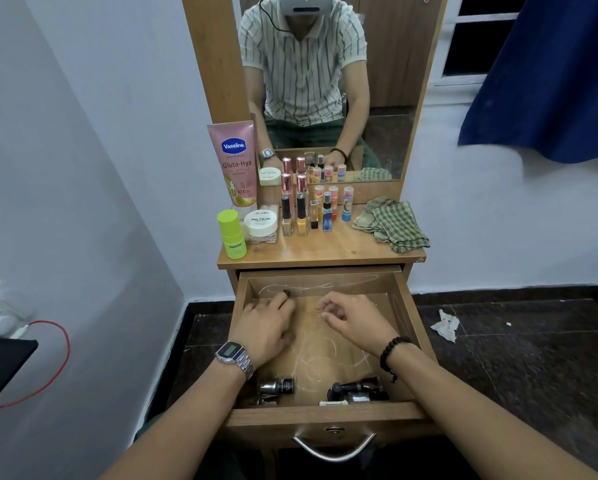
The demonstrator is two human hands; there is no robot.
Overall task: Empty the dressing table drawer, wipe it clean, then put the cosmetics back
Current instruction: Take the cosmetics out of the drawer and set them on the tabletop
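Left hand (268, 323) is laid palm-down in the open drawer (406, 306), curled over something greenish; a grip cannot be confirmed. Right hand (354, 315) is held loosely curled, nothing visibly gripped. Dark cosmetics (354, 391) are left at the drawer front; bottles (301, 209) and checked cloth (392, 223) are on the tabletop (325, 249).

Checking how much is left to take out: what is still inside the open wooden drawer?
Small dark cosmetic bottles lie along the wooden drawer front, more at. The left hand covers something greenish that cannot be identified.
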